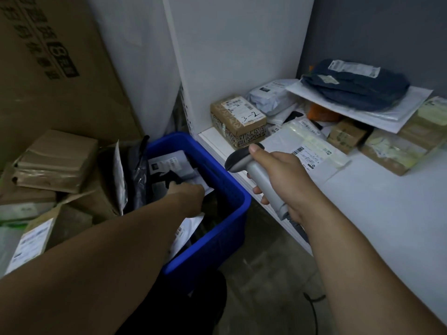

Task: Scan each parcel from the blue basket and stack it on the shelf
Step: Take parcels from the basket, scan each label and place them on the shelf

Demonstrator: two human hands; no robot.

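The blue basket (217, 180) stands on the floor beside the white shelf (362, 204). My left hand (187, 193) reaches down into the basket, its fingers on a dark parcel (167, 178) that lies over white mailers (169, 163); whether the fingers close around it is hidden. My right hand (278, 175) grips a grey handheld scanner (254, 172) by its handle, held above the shelf's front edge with its head pointing left toward the basket. On the shelf sit a brown box marked "3-2" (238, 120) and several bagged and boxed parcels.
Flattened and open cardboard boxes (55, 163) pile up left of the basket, under a large carton (48, 68) leaning on the wall. A dark blue bagged parcel (355, 85) tops the shelf's stack at the back right. A black cable (314, 308) runs over the floor.
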